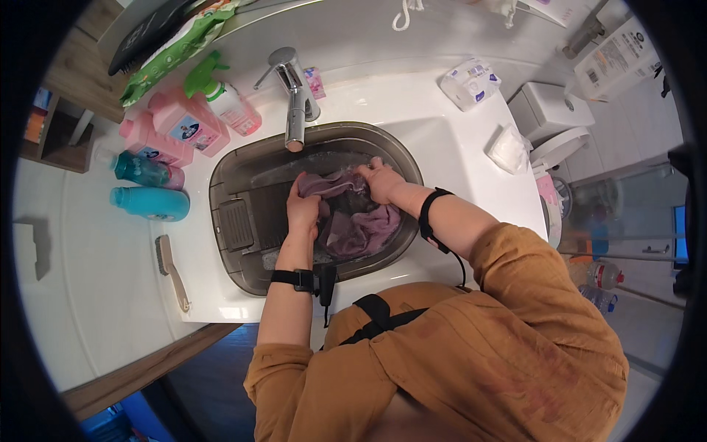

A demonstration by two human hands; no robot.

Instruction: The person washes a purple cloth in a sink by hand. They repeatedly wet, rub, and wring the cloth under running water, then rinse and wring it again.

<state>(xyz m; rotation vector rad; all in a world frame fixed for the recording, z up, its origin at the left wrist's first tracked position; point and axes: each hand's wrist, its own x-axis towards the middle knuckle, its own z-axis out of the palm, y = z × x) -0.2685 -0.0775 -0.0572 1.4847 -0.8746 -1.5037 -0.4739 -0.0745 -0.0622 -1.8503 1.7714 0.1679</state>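
Note:
A wet purple cloth [364, 229] lies partly bunched in soapy water inside a dark translucent plastic basin [411, 160], which sits in a white sink. My left hand [304, 210] grips a raised fold of the cloth, thumb on top, near the middle of the basin. My right hand [381, 179] is at the basin's right side, closed on the other end of that fold; some of its fingers are hidden. Between the hands the fold is stretched, with the rest of the cloth below it. The chrome faucet [295, 110] reaches over the basin's back rim.
Pink bottles [190, 130], a green-topped spray bottle [235, 108] and a turquoise bottle [152, 203] stand on the left of the counter. A wooden-handled brush [172, 273] lies at the left edge. White packages [472, 85] lie at the right, beside a toilet [552, 113].

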